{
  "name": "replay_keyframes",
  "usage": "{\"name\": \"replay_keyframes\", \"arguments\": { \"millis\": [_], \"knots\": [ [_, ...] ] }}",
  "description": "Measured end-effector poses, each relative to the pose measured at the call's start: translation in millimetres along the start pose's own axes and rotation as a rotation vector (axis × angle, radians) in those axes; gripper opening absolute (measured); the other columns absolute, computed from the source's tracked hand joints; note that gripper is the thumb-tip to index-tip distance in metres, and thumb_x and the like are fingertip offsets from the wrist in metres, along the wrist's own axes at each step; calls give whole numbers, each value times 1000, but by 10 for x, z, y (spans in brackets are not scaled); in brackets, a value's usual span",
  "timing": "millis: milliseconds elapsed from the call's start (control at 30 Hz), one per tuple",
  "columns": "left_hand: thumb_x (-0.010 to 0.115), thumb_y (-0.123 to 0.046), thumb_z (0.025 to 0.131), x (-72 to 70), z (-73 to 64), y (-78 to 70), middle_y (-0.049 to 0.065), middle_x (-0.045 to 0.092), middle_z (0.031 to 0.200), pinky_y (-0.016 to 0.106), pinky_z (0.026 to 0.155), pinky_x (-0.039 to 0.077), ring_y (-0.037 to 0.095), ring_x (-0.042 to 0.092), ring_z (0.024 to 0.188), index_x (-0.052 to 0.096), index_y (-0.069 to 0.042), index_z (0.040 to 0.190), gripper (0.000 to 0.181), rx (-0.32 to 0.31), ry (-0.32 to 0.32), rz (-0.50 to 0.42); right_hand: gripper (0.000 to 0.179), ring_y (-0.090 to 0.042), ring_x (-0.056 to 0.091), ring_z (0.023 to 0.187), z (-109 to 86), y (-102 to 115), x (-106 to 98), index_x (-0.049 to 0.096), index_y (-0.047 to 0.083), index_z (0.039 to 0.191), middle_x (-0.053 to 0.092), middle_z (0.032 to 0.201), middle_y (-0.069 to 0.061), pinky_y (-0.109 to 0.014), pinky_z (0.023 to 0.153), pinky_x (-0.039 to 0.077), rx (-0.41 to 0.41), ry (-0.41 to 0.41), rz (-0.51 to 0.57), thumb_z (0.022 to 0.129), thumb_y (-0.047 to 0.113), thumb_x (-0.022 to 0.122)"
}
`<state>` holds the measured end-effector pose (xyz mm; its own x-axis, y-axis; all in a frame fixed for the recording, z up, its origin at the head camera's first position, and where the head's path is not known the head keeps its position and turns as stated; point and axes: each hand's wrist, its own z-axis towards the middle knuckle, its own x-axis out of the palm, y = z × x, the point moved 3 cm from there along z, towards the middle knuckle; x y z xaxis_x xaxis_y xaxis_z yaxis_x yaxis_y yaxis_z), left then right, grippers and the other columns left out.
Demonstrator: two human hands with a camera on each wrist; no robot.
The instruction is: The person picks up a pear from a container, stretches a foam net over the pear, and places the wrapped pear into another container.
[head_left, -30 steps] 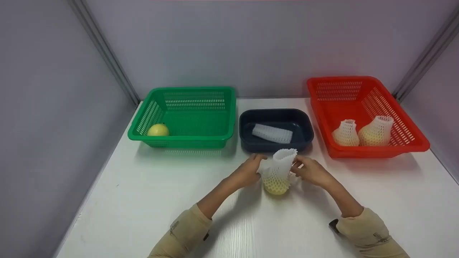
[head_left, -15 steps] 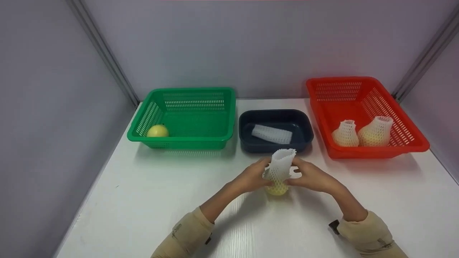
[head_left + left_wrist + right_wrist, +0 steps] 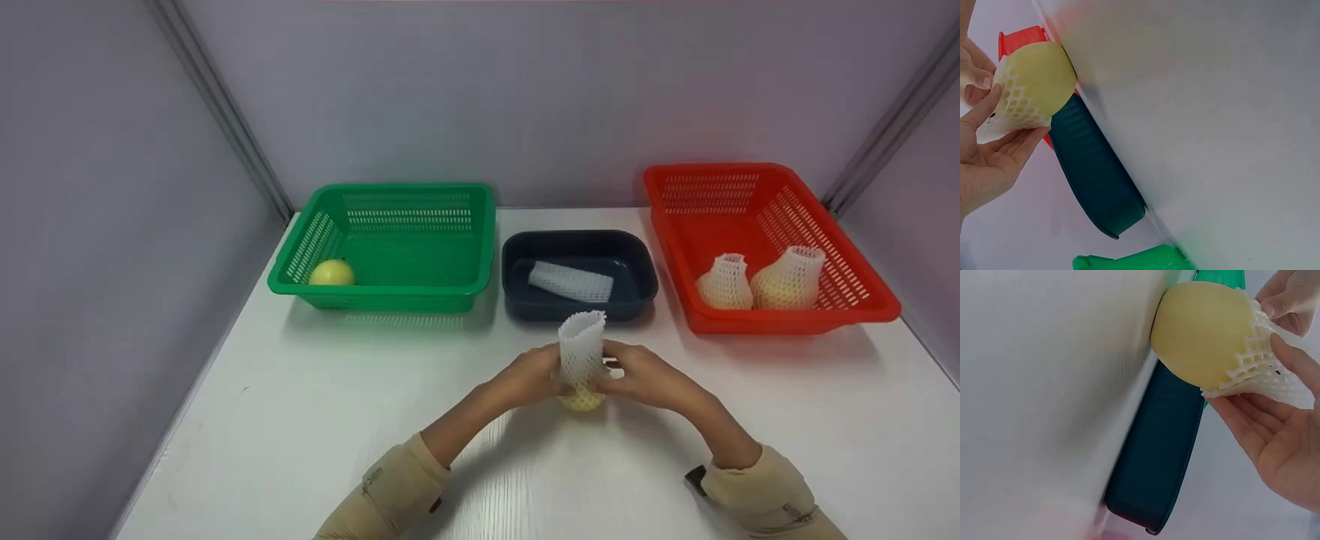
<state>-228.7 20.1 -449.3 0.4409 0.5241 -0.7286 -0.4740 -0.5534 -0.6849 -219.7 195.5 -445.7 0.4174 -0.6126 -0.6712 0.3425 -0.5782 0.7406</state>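
Observation:
A white foam fruit net stands upright over a round yellow fruit on the table, its open end pointing up. Both wrist views show the fruit's lower part bare, with the mesh stretched round the rest. My left hand grips the net from the left, thumb at the near side and fingers behind. From the right, my right hand holds the same net in a matching way, its thumb on the mesh. The fruit's upper part is hidden inside the net.
Behind the hands, a dark blue tray holds a flat foam net. At back left, a green basket contains a yellow fruit. At back right, a red basket contains two netted fruits. Walls enclose the table.
Both hands have moved inward, from the net's loose edges to a grip round it lower down. The net now stands straighter, its top shifted slightly left.

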Motion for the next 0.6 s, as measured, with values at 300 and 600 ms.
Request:
{"name": "replay_keyframes", "arguments": {
  "millis": [300,600],
  "knots": [
    [78,-6,72,36,20,-3,4,59,115,26,87,41,14,52,107,54,-6,120,54,-13,43,-3,64,-36,51,111,-35,-69,17,43,-9,130,50,127,-22,-47,90,41,37,54,-4,81,22,71],
    [80,-9,70,37,91,54,4,59,113,25,88,41,13,52,104,54,-6,120,57,-15,73,15,60,-35,53,108,0,-70,36,43,-12,125,54,120,-23,-49,90,40,1,66,-66,76,8,72]
  ]
}}
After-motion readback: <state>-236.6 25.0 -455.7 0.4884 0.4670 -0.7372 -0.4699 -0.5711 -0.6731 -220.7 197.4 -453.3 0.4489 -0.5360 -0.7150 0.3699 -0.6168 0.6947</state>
